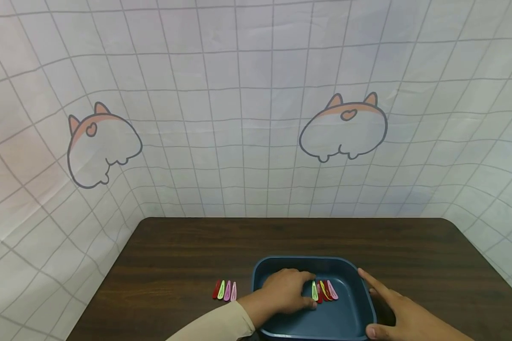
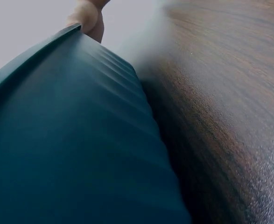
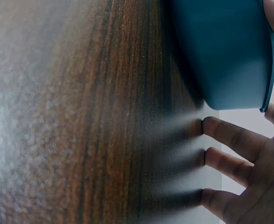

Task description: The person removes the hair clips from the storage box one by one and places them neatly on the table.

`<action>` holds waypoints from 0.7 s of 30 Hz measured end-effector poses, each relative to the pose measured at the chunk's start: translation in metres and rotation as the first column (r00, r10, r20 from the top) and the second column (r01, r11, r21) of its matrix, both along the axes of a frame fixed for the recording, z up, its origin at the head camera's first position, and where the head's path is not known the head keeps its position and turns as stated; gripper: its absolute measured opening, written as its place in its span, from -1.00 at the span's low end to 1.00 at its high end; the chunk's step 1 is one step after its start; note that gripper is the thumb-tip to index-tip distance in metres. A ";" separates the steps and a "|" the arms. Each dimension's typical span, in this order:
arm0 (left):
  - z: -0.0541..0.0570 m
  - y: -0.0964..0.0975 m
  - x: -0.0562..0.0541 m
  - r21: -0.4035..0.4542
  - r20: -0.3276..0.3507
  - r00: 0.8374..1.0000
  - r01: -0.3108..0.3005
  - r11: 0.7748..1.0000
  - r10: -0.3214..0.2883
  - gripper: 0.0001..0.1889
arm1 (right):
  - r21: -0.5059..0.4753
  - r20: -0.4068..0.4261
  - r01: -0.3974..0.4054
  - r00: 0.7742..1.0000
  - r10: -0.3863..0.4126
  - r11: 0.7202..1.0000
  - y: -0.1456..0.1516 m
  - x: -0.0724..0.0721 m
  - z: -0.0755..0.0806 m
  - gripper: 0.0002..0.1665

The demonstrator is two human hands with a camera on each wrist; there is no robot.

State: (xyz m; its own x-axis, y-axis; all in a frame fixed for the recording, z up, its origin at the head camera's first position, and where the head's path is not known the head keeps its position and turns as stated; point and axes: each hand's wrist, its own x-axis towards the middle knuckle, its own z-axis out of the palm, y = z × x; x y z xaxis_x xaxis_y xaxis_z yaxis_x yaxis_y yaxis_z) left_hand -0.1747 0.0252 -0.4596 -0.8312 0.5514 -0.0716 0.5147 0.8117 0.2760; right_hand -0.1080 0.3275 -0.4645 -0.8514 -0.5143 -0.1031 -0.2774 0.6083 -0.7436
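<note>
A dark blue tray [image 1: 311,327] stands on the table. Inside it several snap hair clips [image 1: 325,291], light green, red, yellow and pink, lie side by side. My left hand [image 1: 285,290] reaches over the tray's left wall, thumb and index finger spread apart beside the light green clip's two ends. At the tray's right side, my right hand [image 1: 403,310] rests its thumb and index finger against the rim. The right wrist view shows its other fingers [image 3: 232,137] stretched down to the tabletop. The left wrist view holds mostly the tray's outer wall [image 2: 80,135].
Left of the tray, a row of hair clips [image 1: 224,291] in red, light green and pink lies on the dark wooden table [image 1: 175,251]. Behind the table hangs a white gridded cloth [image 1: 222,142] with cartoon animal prints.
</note>
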 end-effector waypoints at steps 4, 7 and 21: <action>0.000 0.001 0.000 -0.017 0.001 1.000 0.010 1.000 -0.010 -0.39 | 0.002 0.003 0.002 1.000 -0.002 1.000 0.000 0.000 0.000 0.14; 0.001 0.001 0.000 -0.020 0.006 1.000 0.012 1.000 -0.012 -0.40 | 0.006 -0.026 0.000 1.000 0.000 1.000 0.000 0.000 0.000 0.15; 0.000 0.000 0.002 -0.008 0.005 1.000 0.015 1.000 -0.015 -0.42 | -0.024 -0.016 0.002 1.000 -0.002 1.000 0.000 -0.001 -0.002 0.14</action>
